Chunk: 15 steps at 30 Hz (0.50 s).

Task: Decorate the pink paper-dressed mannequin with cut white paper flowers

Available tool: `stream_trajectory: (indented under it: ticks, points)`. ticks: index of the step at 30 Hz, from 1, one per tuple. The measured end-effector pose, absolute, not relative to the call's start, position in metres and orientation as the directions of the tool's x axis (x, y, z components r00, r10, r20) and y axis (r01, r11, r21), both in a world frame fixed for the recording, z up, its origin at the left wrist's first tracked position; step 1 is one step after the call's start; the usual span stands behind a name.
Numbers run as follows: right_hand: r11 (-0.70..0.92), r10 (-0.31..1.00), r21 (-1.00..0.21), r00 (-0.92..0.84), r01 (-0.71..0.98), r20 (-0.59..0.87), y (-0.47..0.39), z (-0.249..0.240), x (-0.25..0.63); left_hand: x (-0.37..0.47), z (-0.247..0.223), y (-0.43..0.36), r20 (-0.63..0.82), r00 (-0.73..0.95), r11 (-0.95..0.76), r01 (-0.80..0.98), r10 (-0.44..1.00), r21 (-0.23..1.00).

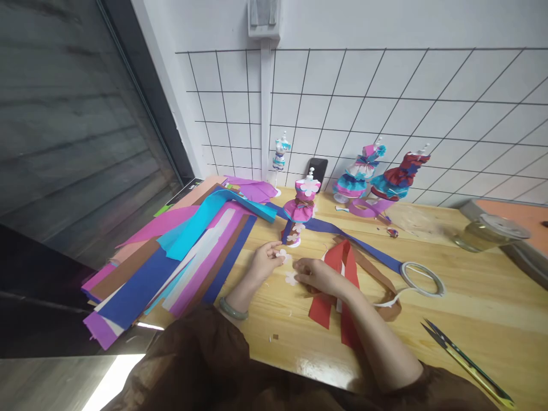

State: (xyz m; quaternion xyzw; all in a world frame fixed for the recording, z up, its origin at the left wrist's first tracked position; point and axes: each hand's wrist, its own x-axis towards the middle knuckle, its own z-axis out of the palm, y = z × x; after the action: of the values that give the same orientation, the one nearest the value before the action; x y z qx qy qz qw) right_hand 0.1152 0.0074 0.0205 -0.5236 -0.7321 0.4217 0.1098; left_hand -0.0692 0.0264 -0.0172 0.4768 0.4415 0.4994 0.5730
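Note:
Near the middle of the wooden table, my left hand (266, 261) pinches a small pale pink paper flower (281, 257) between thumb and fingertips. My right hand (317, 275) is beside it, fingers bent together at the edge of another pale flower (291, 278); whether it grips that flower is hard to tell. Just beyond my hands stands a small dress form (302, 208) in a pink dress, with a pale flower on its chest. More pale flowers (295, 233) lie near its base. Red strips (342, 268) lie beside and partly under my right forearm.
Coloured strips (171, 257) are piled on the left. Three other dressed forms, one white and blue (279, 154), and a phone (317, 171) stand at the wall. To the right are a tape roll (423, 279), a glass jar (483, 233) and yellow-handled snips (468, 365).

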Motion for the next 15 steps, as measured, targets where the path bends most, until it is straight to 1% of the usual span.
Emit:
stream_trajectory:
  ticks: [4,7,12,15]
  points:
    - [0.174,0.879,-0.713,-0.434,0.68,-0.199,0.0051,0.0228,0.1063,-0.0697,-0.0177,0.027,-0.017,0.114,0.037,-0.18,0.993,0.983]
    - [0.188,0.87,-0.724,-0.455,0.664,-0.191,0.0047,0.0226,0.1053,-0.0696,-0.0155,0.0273,-0.015,0.103,0.036,-0.198,0.995,0.98]
    - [0.118,0.843,-0.787,-0.48,0.605,-0.243,0.0093,0.0189,0.1097,-0.0695,-0.0123,0.0285,-0.033,0.063,0.046,-0.205,0.997,0.978]
    - [0.11,0.864,-0.857,-0.474,0.503,-0.167,0.0137,0.0198,0.1118,-0.0691,-0.0129,0.0294,-0.044,0.052,0.054,-0.204,0.998,0.978]
